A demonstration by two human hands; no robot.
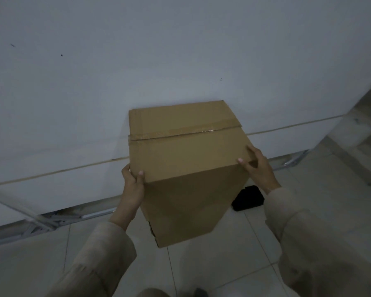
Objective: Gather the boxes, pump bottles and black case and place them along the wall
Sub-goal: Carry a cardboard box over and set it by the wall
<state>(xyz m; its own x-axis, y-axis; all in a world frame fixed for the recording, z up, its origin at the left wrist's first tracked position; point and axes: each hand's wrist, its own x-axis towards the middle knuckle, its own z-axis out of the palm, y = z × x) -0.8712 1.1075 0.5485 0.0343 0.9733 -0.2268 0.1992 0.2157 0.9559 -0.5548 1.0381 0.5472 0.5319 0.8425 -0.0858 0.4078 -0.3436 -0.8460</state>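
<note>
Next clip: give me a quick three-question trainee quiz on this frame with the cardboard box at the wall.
1. True or false: the cardboard box is sealed with tape across its top.
2. Which hands grip the box? A) left hand only B) right hand only C) both
3. What dark thing lies on the floor to the right of the box, near the wall?

Key: 1 true; 2 C, one hand at each near top corner; 3 the black case, partly hidden by the box.

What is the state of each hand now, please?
Left hand: grips the box at its near left corner.
Right hand: grips the box at its near right corner.
</note>
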